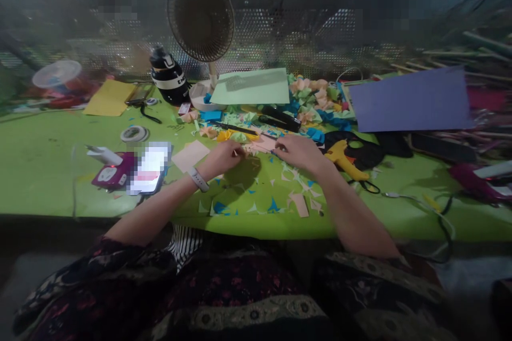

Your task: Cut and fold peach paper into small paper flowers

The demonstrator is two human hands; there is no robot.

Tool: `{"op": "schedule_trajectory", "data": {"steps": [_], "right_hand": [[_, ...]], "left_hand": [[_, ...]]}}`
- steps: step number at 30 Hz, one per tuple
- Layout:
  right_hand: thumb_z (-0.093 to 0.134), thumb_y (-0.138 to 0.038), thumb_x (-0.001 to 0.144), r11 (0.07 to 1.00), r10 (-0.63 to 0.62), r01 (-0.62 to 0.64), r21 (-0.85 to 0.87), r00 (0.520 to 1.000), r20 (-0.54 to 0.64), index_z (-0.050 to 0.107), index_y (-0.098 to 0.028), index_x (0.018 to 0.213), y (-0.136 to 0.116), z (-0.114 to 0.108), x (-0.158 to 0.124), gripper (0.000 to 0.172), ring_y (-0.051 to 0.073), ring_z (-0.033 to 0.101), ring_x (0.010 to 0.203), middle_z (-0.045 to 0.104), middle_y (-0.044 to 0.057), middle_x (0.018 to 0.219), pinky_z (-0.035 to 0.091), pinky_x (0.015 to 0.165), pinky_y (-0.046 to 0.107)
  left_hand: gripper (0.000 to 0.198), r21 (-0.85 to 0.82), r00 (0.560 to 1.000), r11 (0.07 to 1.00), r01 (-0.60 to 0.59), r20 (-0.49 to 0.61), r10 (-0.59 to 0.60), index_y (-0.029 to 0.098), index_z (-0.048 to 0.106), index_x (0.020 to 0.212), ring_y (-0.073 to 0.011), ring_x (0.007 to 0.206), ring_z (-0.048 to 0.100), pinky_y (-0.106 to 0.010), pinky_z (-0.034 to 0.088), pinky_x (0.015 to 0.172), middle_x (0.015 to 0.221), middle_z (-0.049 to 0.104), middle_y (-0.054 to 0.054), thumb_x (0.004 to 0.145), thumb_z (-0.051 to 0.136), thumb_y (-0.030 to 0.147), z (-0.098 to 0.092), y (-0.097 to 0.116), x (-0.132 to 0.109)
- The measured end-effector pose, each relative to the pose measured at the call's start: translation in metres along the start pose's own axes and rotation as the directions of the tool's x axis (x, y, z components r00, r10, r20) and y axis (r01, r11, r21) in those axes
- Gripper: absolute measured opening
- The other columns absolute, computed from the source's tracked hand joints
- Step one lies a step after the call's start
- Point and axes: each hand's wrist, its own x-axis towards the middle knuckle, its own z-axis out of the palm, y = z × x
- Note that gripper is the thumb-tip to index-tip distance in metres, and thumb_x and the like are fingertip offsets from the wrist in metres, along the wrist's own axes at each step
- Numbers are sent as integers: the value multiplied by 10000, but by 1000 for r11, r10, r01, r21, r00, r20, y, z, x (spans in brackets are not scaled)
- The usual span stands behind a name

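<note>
Pink paper (261,142) lies between your curled left hand (224,159) and right hand (298,153), and though I cannot tell what either pinches, you do best keeping it flat, away from the paper scraps (273,205) nearer you.

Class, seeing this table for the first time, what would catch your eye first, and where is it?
Probably the big purple sheet at the back right of the green table, and the round fan standing at the back, left of centre. Next, the colourful paper pieces strewn beyond the left hand and right hand.
</note>
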Motion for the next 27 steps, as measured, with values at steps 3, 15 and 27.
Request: {"op": "schedule_trajectory", "data": {"steps": [3,15,27], "right_hand": [[537,-298,920,993,-52,63,103,993,-104,702,-180,966,-5,3,0,207,227,632,878,720,101,991,360,612,283],[579,-271,879,851,-277,364,379,924,-264,735,-208,825,-34,13,-3,176,158,607,726,726,40,809,424,685,268],[610,-337,830,740,-95,252,623,957,-273,701,-171,731,-35,12,-3,214,129,543,623,683,30,711,407,610,264]], "left_hand": [[158,-39,1000,999,-17,-10,17,164,714,849,-156,732,620,-266,485,667,884,690,-59,799,574,110,-9,5,-3],[200,396,963,883,-252,10,270,144,671,895,-188,808,606,-277,449,664,919,657,-97,932,477,111,-20,38,-16],[203,461,927,822,-336,8,374,153,664,1019,-197,899,612,-300,485,761,982,667,-96,956,473,126,-26,51,-8]]}}
